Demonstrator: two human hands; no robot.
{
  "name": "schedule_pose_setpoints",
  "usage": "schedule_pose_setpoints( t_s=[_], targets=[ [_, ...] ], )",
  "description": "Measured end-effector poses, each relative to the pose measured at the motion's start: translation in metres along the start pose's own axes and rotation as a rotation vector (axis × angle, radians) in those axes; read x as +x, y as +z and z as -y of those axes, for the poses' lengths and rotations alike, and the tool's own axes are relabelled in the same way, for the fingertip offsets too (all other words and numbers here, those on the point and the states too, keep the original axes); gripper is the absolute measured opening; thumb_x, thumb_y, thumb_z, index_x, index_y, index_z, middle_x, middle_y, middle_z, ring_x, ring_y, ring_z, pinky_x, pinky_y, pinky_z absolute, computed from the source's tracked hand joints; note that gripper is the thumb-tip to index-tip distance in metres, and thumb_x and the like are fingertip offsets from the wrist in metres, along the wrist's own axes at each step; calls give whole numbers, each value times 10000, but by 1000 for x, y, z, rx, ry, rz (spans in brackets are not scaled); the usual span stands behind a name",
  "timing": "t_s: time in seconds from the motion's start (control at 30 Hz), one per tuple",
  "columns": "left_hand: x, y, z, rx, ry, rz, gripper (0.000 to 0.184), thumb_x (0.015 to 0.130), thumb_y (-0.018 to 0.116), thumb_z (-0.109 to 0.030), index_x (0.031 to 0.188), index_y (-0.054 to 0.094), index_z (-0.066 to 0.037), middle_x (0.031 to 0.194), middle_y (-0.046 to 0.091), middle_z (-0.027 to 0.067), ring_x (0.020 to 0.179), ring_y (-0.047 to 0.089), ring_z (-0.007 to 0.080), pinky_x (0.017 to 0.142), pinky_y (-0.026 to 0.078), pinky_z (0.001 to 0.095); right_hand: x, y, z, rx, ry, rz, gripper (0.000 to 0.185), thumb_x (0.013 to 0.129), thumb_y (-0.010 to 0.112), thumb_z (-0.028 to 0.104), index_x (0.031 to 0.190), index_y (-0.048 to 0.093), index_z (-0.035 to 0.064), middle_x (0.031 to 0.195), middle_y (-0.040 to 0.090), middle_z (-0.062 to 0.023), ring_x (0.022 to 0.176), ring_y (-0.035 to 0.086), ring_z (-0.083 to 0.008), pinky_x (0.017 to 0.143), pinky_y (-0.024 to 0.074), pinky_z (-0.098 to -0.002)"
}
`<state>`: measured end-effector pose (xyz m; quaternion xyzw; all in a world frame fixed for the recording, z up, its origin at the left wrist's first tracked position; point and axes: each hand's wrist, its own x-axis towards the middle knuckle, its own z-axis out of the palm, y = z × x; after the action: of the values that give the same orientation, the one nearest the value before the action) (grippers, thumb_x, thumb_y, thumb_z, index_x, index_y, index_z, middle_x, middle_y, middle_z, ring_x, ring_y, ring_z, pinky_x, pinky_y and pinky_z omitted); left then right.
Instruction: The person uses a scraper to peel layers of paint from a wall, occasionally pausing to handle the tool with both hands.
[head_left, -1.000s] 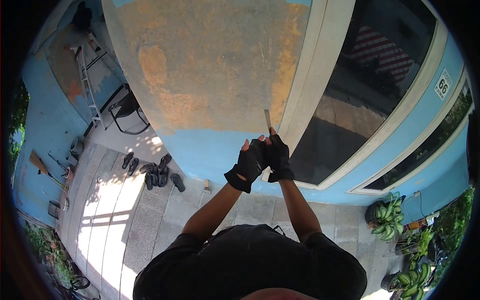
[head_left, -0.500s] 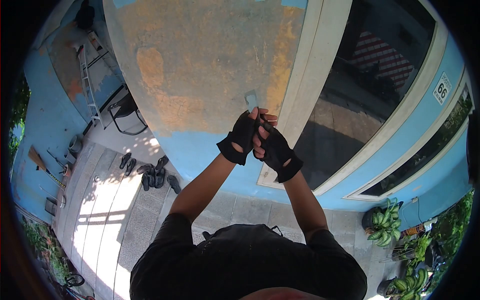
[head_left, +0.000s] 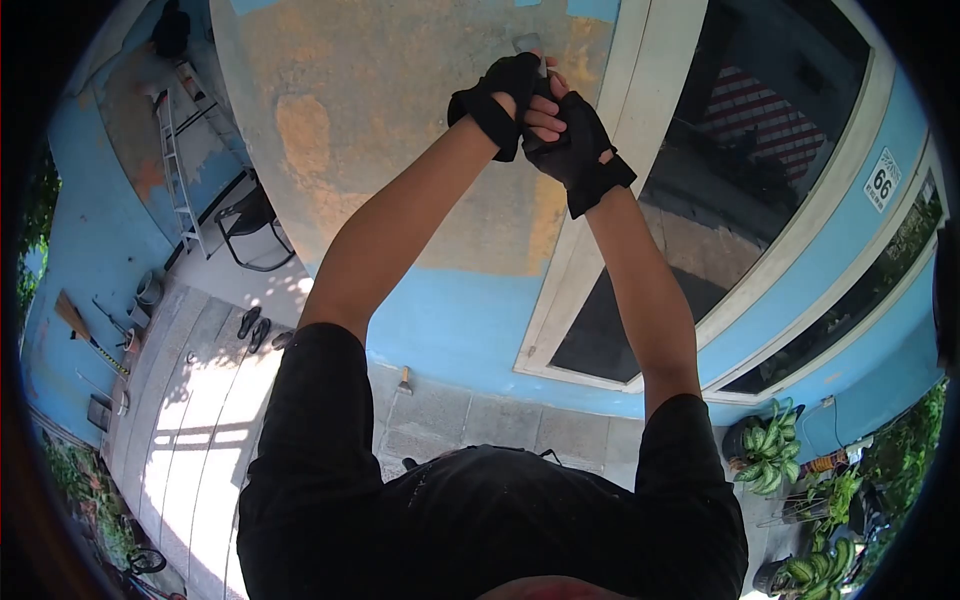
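Note:
Both hands wear black fingerless gloves and are raised together before the wall (head_left: 400,170), whose blue paint is partly gone, baring grey and orange patches. A scraper (head_left: 527,42) with a flat metal blade points up from between them, its blade by the upper part of the bare patch. My left hand (head_left: 503,95) is closed round the scraper's handle, which the gloves mostly hide. Against it on the right, my right hand (head_left: 575,135) is also closed on the scraper, fingers wrapped over the grip.
A window frame (head_left: 600,200) stands right of the hands. A brush (head_left: 404,382) lies at the wall's foot. Potted plants (head_left: 770,445) are at lower right. Left are a ladder (head_left: 172,165), a chair (head_left: 250,225), sandals (head_left: 255,328) and another person (head_left: 172,32) up high.
Both hands have risen along the wall with the scraper, from near the lower edge of the bare patch to its upper part. The arms are stretched further out.

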<state>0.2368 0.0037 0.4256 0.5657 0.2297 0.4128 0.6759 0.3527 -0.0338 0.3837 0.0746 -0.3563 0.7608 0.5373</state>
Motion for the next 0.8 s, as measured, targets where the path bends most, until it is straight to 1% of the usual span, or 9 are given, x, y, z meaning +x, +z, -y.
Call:
schedule_pose_setpoints(
  t_s=[0.07, 0.1, 0.23, 0.3, 0.4, 0.5, 0.67, 0.77, 0.8],
  targets=[
    [7, -2, -5, -2, 20, 16, 380, 968, 445, -481, 1147, 592, -179, 792, 643, 14, 434, 582, 198, 351, 511, 340, 5, 6, 5, -13, 9, -11, 172, 1028, 421, 239, 1044, 586, 287, 696, 473, 2, 495, 405, -91, 422, 341, -220],
    [7, -2, -7, -28, 41, 43, 369, 967, 448, -465, 1142, 591, -174, 813, 650, 11, 437, 583, 193, 350, 512, 338, 5, 9, 4, 5, -2, -36, 193, 1021, 423, 206, 1058, 591, 293, 714, 484, -9, 503, 410, -97, 428, 346, -226],
    [16, -5, -9, -71, 94, 87, 347, 963, 457, -442, 1122, 587, -162, 876, 669, 10, 444, 586, 180, 353, 515, 334, 9, 10, 5, -22, -23, -100, 153, 1017, 442, 214, 1041, 580, 275, 725, 491, -8, 505, 411, -98, 433, 345, -225],
    [23, -6, -13, -67, 99, 89, 347, 962, 459, -445, 1116, 585, -161, 889, 672, 13, 448, 588, 178, 354, 516, 335, 14, 9, 6, 30, -65, -99, 221, 1016, 445, 171, 1177, 584, 233, 729, 454, -1, 529, 402, -91, 441, 339, -224],
    [30, -5, -20, -62, 102, 59, 351, 960, 458, -455, 1110, 583, -163, 898, 676, 17, 445, 587, 178, 353, 516, 337, 23, 11, 16, -12, -26, -81, 228, 1011, 465, 168, 1192, 581, 240, 730, 457, 7, 529, 395, -88, 446, 330, -215],
    [32, -6, -27, -42, 109, 13, 361, 958, 456, -471, 1109, 583, -169, 887, 678, 22, 428, 576, 182, 350, 512, 334, 32, 13, 19, -70, -60, -152, 235, 1011, 464, 165, 1196, 583, 248, 707, 450, 14, 523, 389, -87, 436, 321, -209],
    [39, -15, -35, 14, 88, -14, 371, 952, 468, -492, 1090, 581, -167, 875, 681, 33, 394, 555, 193, 355, 511, 329, 46, 13, 18, -115, -57, -168, 232, 1015, 458, 179, 1184, 590, 266, 667, 435, 17, 501, 380, -86, 408, 309, -208],
    [52, -21, -28, 9, 136, 12, 365, 945, 478, -496, 1053, 581, -162, 872, 682, 33, 428, 569, 183, 352, 506, 327, 49, 3, 18, -118, -60, -146, 212, 1018, 455, 192, 1156, 594, 274, 655, 440, 16, 483, 379, -86, 397, 309, -212],
    [57, -24, -21, -31, 162, 29, 364, 945, 486, -490, 1037, 580, -151, 868, 681, 35, 471, 584, 174, 360, 509, 322, 48, -2, 15, -119, -57, -134, 203, 1020, 453, 199, 1141, 595, 279, 654, 445, 15, 475, 379, -86, 394, 310, -214]
  ],
)
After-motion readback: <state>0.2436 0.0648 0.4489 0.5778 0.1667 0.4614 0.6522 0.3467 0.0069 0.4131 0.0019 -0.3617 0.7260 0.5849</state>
